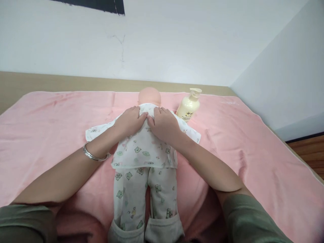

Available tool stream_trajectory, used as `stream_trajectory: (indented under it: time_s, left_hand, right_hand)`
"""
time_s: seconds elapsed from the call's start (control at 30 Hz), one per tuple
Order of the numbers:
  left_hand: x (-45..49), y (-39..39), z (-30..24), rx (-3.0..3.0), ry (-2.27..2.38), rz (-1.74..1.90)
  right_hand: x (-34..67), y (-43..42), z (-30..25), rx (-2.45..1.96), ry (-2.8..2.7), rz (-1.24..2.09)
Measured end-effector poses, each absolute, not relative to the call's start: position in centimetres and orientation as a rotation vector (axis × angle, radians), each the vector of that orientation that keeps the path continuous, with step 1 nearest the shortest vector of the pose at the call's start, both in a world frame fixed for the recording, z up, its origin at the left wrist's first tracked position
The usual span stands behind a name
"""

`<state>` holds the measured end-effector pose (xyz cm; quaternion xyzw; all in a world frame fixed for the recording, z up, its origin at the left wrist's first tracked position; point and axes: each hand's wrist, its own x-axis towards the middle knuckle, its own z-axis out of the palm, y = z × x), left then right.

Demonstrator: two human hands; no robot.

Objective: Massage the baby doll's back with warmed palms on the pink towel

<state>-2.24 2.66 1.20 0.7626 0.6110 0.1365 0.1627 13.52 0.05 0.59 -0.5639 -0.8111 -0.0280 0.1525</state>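
A baby doll [150,96] lies along the middle of the pink blanket, its bald head at the far end and no face showing. It wears a white top [144,153] and matching trousers [133,195], both printed with small green animals. My left hand [131,120] rests flat on the doll's left-side upper back, fingers stretched over the shoulder. On the opposite shoulder lies my right hand [164,124], also flat with its fingers extended. The two thumbs nearly meet at the centre, below the collar. Neither hand grips anything.
A cream pump bottle [188,106] stands tilted in view just right of the doll's shoulder. The pink blanket [53,135] covers a table with a pale wooden edge [76,82]. White walls [202,40] rise behind and to the right. A silver bracelet [92,154] circles my left wrist.
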Motion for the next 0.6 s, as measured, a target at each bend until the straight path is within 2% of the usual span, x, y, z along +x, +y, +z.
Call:
stream_trajectory:
  time_s: [0.13,0.43,0.6]
  left_hand:
    - [-2.3,3.2,1.1,2.110,1.791,0.383]
    - [-1.3,-0.4,1.0,2.689,1.678,0.271]
    - [-1.8,0.6,1.0,2.666,1.636,0.201]
  right_hand:
    - [13.2,-1.4,0.6,-1.557,-2.382,-0.206]
    - [14.1,2.3,0.6,-1.670,-2.233,0.105]
    - [13.5,-0.1,0.6,-1.659,-2.293,-0.089]
